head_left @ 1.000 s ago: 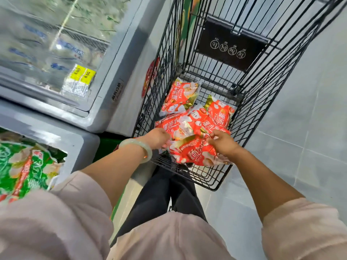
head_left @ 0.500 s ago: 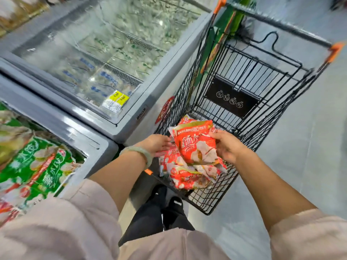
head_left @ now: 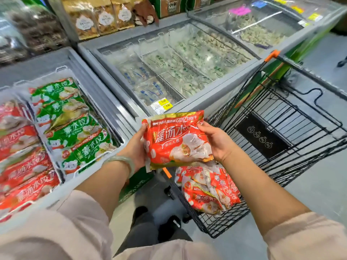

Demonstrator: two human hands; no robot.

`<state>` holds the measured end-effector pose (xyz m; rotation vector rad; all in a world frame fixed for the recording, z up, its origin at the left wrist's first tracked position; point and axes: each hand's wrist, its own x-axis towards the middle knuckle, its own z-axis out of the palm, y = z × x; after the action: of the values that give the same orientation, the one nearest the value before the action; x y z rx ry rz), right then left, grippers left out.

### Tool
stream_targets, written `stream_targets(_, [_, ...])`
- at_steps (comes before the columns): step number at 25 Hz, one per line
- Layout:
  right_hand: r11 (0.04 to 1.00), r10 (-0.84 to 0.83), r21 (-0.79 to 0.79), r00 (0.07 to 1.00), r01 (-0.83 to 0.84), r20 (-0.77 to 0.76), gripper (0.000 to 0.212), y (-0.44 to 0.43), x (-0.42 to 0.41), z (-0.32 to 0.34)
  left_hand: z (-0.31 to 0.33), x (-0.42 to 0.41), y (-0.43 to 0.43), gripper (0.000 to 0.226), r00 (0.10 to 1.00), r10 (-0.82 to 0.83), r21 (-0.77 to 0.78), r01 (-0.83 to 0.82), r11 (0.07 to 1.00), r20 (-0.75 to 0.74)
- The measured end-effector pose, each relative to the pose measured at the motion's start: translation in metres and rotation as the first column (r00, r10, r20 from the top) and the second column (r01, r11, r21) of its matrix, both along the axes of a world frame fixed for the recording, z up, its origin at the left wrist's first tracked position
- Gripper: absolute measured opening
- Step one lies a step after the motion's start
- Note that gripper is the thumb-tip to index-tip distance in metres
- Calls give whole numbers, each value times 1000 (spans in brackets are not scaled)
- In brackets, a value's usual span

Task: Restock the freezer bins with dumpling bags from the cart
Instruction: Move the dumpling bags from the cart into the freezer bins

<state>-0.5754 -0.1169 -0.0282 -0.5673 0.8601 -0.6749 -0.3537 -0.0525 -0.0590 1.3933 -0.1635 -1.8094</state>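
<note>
I hold a red dumpling bag (head_left: 174,139) flat in front of me, above the near end of the black wire cart (head_left: 293,139). My left hand (head_left: 134,147), with a pale bangle on the wrist, grips its left edge. My right hand (head_left: 216,141) grips its right edge. More red dumpling bags (head_left: 208,188) lie in the cart basket just below. To the left, the open freezer bin (head_left: 105,109) holds a row of green dumpling bags (head_left: 71,124) and a row of red bags (head_left: 22,166).
A closed glass-lidded freezer (head_left: 187,72) with pale frozen packs stands behind the cart, yellow price tags (head_left: 163,105) at its near edge. Shelves of packaged goods (head_left: 105,17) run along the back. Grey tile floor (head_left: 319,194) lies to the right of the cart.
Both hands lifted a red bag out of the cart and raised it toward the freezer side. My view swung up and left, bringing the open bin into sight.
</note>
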Motion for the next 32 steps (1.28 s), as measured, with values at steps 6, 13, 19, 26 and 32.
stream_targets(6, [995, 22, -94, 995, -32, -101, 6, -6, 82, 11, 9, 66, 48, 51, 989, 145, -74, -145, 987, -8])
stream_targets(13, [979, 201, -2, 956, -206, -215, 22, 34, 207, -4, -2, 182, 111, 62, 970, 199, -12, -200, 980, 143])
stream_targets(19, [955, 293, 89, 943, -282, -158, 49, 76, 320, -14, 17, 312, 156, 53, 938, 232, -34, -231, 972, 258])
stream_targets(26, [843, 532, 123, 775, -524, -341, 21, 121, 432, -42, 18, 428, 208, 51, 919, 267, -11, -276, 961, 289])
stream_targets(32, [711, 698, 283, 594, -644, -401, 42, 126, 505, -51, 4, 474, 241, 57, 897, 396, 67, -415, 907, 195])
